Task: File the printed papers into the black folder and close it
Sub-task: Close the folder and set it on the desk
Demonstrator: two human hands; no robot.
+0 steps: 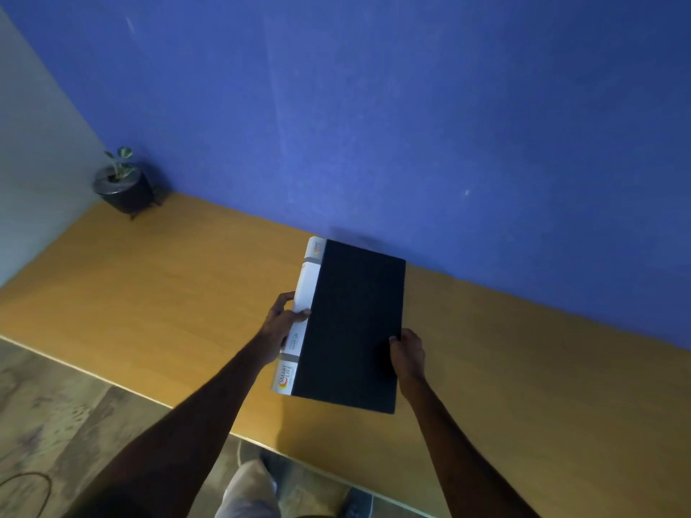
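The worktop spans the frame. The black folder, closed, sits at centre. Left hand grips its white spine; right hand clasps the opposite edge. No papers visible. Lay it flat before opening.

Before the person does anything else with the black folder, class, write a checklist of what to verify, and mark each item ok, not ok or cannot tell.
1. Black folder shut, cover flat: ok.
2. Left hand grips the white spine: ok.
3. Right hand holds the opposite edge: ok.
4. Printed papers filed inside: cannot tell, no sheets show on the wooden desk or sticking out of the folder.
5. Bare wooden desk under and around the folder for setting it down: ok.
6. Potted plant stands well away in the far left corner: ok.
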